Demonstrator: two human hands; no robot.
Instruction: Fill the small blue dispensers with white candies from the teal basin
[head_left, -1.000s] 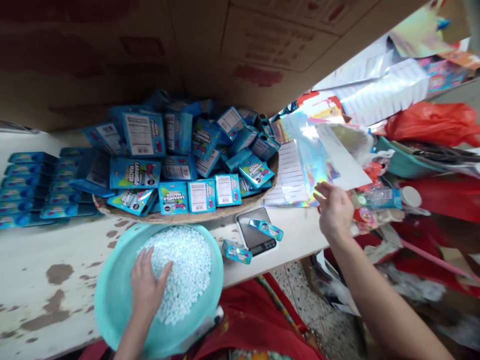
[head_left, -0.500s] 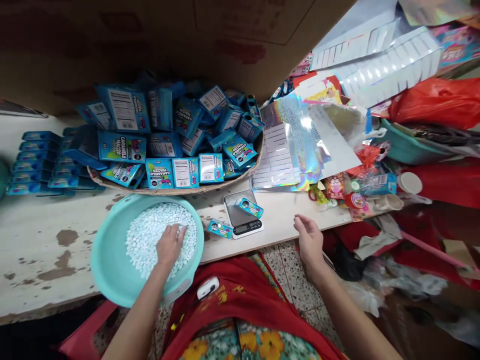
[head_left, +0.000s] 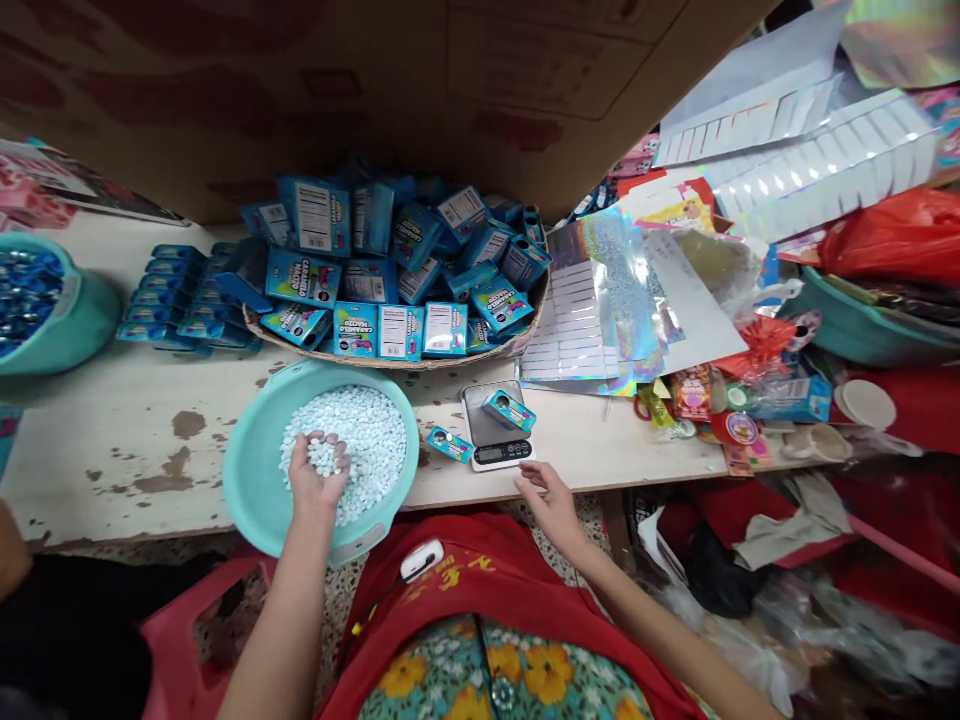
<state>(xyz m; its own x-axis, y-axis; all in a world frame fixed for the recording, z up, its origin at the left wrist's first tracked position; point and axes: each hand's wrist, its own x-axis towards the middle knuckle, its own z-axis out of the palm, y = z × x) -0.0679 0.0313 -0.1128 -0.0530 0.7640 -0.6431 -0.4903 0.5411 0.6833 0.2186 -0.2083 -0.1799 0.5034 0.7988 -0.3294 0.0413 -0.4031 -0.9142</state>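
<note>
My left hand [head_left: 316, 482] is turned palm up over a turquoise basin [head_left: 244, 470], its curled fingers cupping some small white candies [head_left: 324, 458]. More white candies [head_left: 379, 430] fill the basin around it. My right hand [head_left: 551, 505] is empty, fingers apart, just below the front edge of a small digital scale [head_left: 501, 453]. One blue printed box [head_left: 510, 410] lies tilted on the scale's plate, a dark round hole showing in its end. A second blue box [head_left: 450, 443] rests on the table, left of the scale.
Behind the basin, a shallow cardboard tray [head_left: 397, 362] is heaped with blue boxes, before a large carton [head_left: 375, 100]. Stacked blue boxes [head_left: 166, 290] and another basin [head_left: 90, 310] stand left. Holographic sheets [head_left: 585, 300] lie right. Part of another person [head_left: 11, 550] shows at lower left.
My left hand has turned from palm down in the candies to palm up with some in it. My right hand has moved left toward the scale. The view has shifted left.
</note>
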